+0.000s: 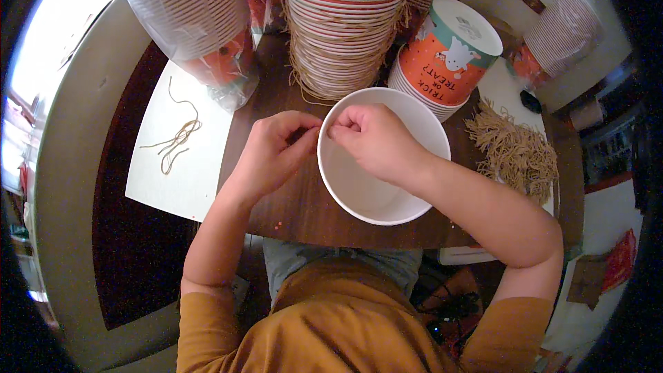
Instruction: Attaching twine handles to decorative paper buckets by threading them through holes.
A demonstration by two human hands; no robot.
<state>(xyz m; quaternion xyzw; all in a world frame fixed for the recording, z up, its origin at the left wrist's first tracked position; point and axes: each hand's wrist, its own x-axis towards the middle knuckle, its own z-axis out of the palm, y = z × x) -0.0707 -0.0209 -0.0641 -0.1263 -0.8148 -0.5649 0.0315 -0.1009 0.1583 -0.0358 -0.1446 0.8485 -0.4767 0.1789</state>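
A white-lined paper bucket stands on the brown table, its open mouth towards me. My right hand reaches inside it, thumb and fingers pinched together close to the left part of the wall. Just outside that same wall, my left hand is closed too, its fingertips at the rim. Whatever the two pinches hold is hidden or too small to make out. To the right lies a thick bundle of tan strings. A few loose tan strings rest on a white board at the left.
Behind the bucket rises a tall stack of orange paper buckets with tan strings hanging at its rims. Right of it is a shorter upside-down bucket stack. Plastic-wrapped bucket stacks stand back left. A black object lies beyond the bundle.
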